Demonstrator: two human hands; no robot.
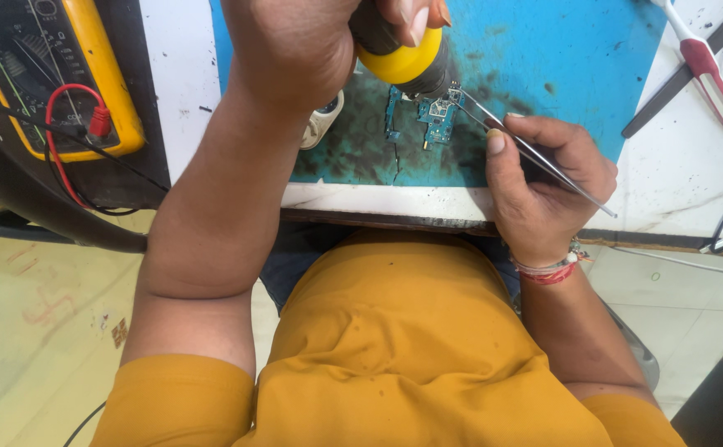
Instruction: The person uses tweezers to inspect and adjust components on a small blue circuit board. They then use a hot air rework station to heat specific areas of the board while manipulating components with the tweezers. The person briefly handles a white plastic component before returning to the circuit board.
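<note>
Head view, left to right: one yellow multimeter (88, 74) with a red lead sits far left. Left hand (295, 50) is clamped round one yellow-collared hot-air tool (403, 58), nozzle down over the circuit board (436, 116). One small blue board, lying on the blue mat (560, 58). Right hand (543, 186) pinches one pair of tweezers (535, 157), long axis slanting up-left, tips touching the board's right edge.
</note>
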